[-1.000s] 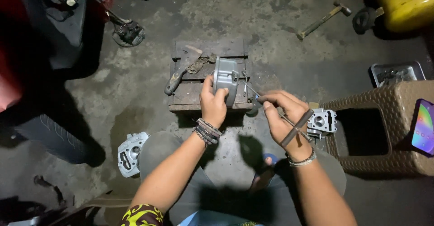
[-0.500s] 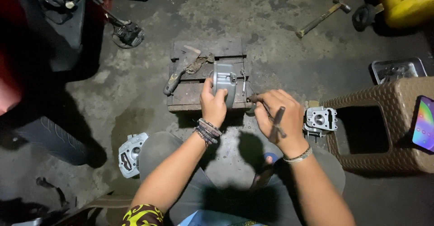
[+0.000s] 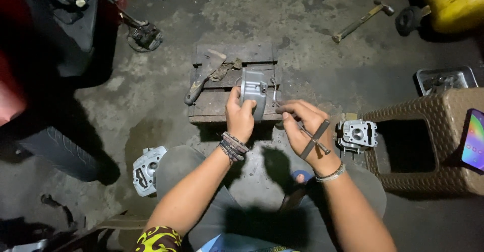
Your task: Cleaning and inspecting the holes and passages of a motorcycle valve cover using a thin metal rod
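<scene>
Head view: what has been altered over the last second?

— The right hand [image 3: 305, 128] has been brought in from beside the cylinder head [image 3: 357, 135] toward the left grip. The T-handle wrench [image 3: 315, 140] has been carried with it, so its working end is now held just beside the grey metal cover [image 3: 253, 91]. The cover itself has hardly been shifted.

— And what is meant by that for the work?

— It is judged that the tool is being lined up with a fastener on the cover's right flank. Contact cannot be made out.

— How are the grips set?

— The left hand [image 3: 241, 115] is closed round the cover's near end, thumb laid over the face, fingers wrapped behind. The right grip is curled shut on the wrench shaft, the fingertips pinched near its tip, the crossbar left lying toward the wrist.

— Where is the cover kept, and how is it pointed?

— It is stood on end on the wooden block [image 3: 212, 110], directly beyond the left grip. Its long axis is run away from the wearer, nearly straight up the picture, with the far end pointed at a rag [image 3: 224, 70] lying farther back on the block. The wrench shaft is slanted from the right wrist up toward the left grip.
</scene>
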